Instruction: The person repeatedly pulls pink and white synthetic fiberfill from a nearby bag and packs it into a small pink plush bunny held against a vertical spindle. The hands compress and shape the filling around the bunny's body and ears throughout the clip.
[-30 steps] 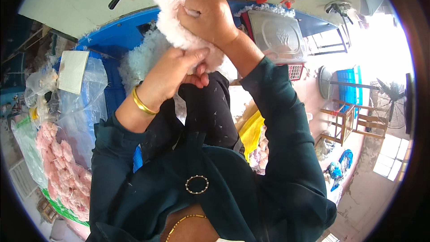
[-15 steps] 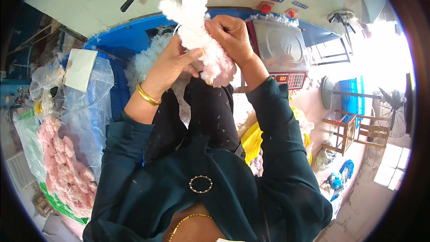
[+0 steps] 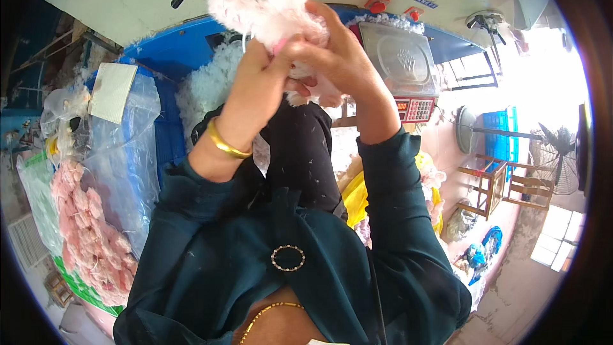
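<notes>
Pink fluffy plush toy (image 3: 274, 13) raised high above blue tub (image 3: 163, 67) of white stuffing; left hand (image 3: 258, 76) clamped on its underside, right hand (image 3: 338, 57) clutching its body, fingers curled round.

We are seeing pink plush toy (image 3: 274, 13) partly hiding behind right hand (image 3: 332, 57) and left hand (image 3: 262, 80); toy's face not showing. Scale (image 3: 399, 64) keypad is showing too small to read.
</notes>
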A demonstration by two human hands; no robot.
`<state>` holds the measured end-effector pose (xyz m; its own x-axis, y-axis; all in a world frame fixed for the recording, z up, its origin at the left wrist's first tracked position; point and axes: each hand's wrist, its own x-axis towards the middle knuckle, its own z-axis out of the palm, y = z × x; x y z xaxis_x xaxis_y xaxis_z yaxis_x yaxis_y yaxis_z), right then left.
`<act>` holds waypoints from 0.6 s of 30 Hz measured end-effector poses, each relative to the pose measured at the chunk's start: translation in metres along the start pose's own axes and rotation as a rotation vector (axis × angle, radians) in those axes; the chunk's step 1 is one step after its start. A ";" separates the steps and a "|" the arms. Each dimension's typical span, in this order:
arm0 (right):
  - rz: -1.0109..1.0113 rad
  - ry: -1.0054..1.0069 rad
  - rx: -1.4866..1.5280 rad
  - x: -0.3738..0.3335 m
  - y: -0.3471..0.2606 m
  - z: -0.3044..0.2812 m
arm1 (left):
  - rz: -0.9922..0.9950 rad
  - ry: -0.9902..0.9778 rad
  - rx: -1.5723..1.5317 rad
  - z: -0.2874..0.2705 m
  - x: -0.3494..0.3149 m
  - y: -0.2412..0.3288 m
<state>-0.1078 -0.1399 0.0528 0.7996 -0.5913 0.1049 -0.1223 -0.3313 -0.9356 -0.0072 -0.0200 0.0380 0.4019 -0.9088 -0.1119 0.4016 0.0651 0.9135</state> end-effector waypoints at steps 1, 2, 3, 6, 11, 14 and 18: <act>-0.002 0.034 0.042 0.002 0.006 0.008 | 0.018 0.053 0.017 -0.001 -0.009 0.006; -0.003 0.069 0.079 0.006 0.009 0.018 | -0.020 0.028 -0.009 -0.011 -0.010 0.012; -0.053 0.144 -0.077 0.002 0.006 0.027 | -0.042 0.025 -0.077 -0.023 -0.008 0.011; -0.127 0.284 -0.297 -0.008 0.001 0.055 | -0.068 0.007 -0.121 -0.051 -0.005 0.000; -0.066 -0.026 0.287 -0.021 0.042 0.015 | 0.034 -0.039 0.163 -0.023 -0.011 -0.017; -0.061 -0.077 0.184 -0.021 0.034 0.003 | 0.036 -0.088 0.036 -0.008 -0.012 -0.021; -0.272 0.280 -0.217 -0.007 0.039 0.057 | -0.001 -0.003 0.067 -0.058 0.004 -0.017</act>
<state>-0.0848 -0.1066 -0.0032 0.6335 -0.6279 0.4522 -0.0744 -0.6311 -0.7721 0.0358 -0.0010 -0.0011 0.3990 -0.9102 -0.1114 0.3460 0.0369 0.9375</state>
